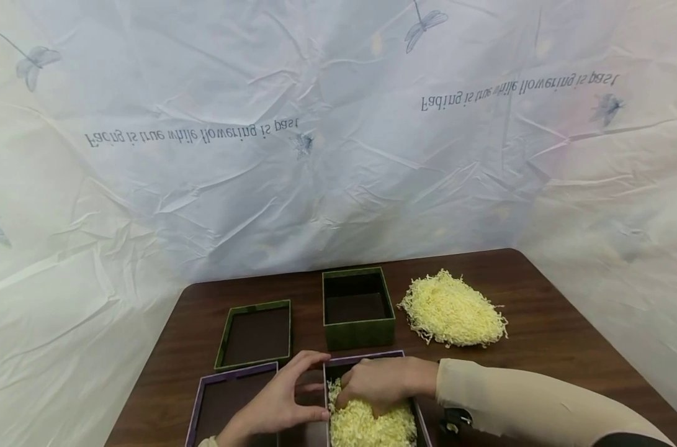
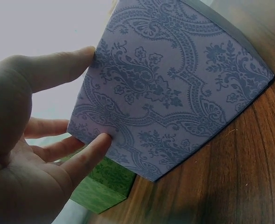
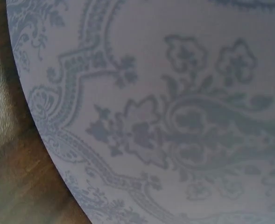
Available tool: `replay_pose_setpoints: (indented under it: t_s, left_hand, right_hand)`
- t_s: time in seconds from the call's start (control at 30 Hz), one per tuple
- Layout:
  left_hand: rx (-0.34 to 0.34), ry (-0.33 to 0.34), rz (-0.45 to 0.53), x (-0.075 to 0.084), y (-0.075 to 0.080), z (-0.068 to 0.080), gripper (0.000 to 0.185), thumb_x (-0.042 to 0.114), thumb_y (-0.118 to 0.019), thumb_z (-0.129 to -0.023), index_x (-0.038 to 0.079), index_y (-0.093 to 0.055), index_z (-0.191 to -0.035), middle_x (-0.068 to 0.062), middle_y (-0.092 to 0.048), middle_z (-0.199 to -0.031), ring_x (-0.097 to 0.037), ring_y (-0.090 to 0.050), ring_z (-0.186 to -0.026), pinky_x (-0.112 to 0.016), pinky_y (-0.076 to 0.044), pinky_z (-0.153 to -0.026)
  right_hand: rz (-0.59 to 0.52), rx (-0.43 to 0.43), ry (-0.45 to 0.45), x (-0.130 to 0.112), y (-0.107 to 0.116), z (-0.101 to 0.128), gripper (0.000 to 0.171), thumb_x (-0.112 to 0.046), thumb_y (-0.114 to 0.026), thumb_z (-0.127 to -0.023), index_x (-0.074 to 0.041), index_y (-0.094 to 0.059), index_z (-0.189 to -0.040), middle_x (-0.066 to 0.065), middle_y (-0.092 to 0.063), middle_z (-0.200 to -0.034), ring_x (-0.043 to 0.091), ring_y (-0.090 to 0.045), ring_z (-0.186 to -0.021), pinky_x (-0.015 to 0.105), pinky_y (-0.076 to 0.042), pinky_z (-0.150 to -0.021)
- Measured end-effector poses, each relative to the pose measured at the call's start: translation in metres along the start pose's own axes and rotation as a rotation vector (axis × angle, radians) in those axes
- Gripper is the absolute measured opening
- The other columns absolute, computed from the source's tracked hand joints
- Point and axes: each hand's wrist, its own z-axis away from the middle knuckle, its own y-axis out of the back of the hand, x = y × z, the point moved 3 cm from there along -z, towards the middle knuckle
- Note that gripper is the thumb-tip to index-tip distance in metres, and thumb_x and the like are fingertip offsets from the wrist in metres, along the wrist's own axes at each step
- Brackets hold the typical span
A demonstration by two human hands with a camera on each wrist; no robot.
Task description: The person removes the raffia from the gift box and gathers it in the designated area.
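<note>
The purple box is a square, rigid cardboard container with a pale lilac wall printed in a darker damask pattern. It stands upright at the near edge of the desk, open side up, with no long axis, its walls about square to the desk edge. It holds crinkled, pale yellow paper shred.

The left hand braces the box's left wall: thumb and fingertips spread wide against the patterned surface, a wide grip that presses and is not curled round the box. The right hand rests palm down on the shred inside the box; whether its fingers pinch any shred cannot be told.

Count:
- Two open boxes: purple, and a green box directly behind it.
- Two shallow lids, inner side up: a purple lid left of the purple box and a green lid behind that.
- One loose shred pile right of the green box.

The desk is dark wood grain. Creased white printed sheeting forms the backdrop.
</note>
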Motion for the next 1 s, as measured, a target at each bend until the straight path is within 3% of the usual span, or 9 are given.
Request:
replay_pose_setpoints:
  t_s: [0.13,0.47,0.73,1.0]
  left_hand:
    - [0.006,0.004,0.001,-0.001,0.000,-0.001,0.075,0.015,-0.078,-0.084,0.023,-0.038,-0.146,-0.010,-0.035,-0.145,-0.038,-0.036,-0.138,-0.029,-0.050,-0.100]
    - [0.009,0.009,0.017,0.000,-0.001,-0.002,0.074,0.015,-0.078,-0.084,0.021,-0.038,-0.146,-0.012,-0.034,-0.145,-0.040,-0.035,-0.138,-0.028,-0.049,-0.102]
    - [-0.020,0.037,0.053,0.003,0.000,-0.003,0.072,0.015,-0.074,-0.087,0.021,-0.034,-0.147,-0.014,-0.030,-0.147,-0.043,-0.031,-0.140,-0.028,-0.049,-0.102]
    - [-0.030,0.035,0.064,0.003,-0.001,-0.003,0.072,0.017,-0.074,-0.088,0.018,-0.033,-0.148,-0.016,-0.029,-0.146,-0.047,-0.033,-0.138,-0.031,-0.049,-0.102]
  right_hand:
    - [0.026,0.003,0.005,0.003,0.001,-0.002,0.059,0.002,-0.078,-0.072,-0.031,-0.064,-0.118,-0.015,-0.061,-0.099,-0.008,-0.056,-0.086,0.006,-0.048,-0.073]
    - [0.059,0.037,0.049,0.004,0.007,0.001,0.050,0.002,-0.079,-0.065,-0.028,-0.065,-0.104,-0.016,-0.057,-0.088,-0.009,-0.051,-0.079,0.003,-0.041,-0.066]
    - [-0.012,0.068,0.037,0.005,0.016,0.011,0.062,0.008,-0.076,-0.067,-0.029,-0.066,-0.116,-0.015,-0.060,-0.101,-0.008,-0.055,-0.093,0.004,-0.045,-0.076]
    - [0.008,0.118,0.041,0.002,0.023,0.015,0.061,0.007,-0.077,-0.066,-0.025,-0.067,-0.117,-0.013,-0.062,-0.105,-0.005,-0.058,-0.097,0.002,-0.045,-0.080]
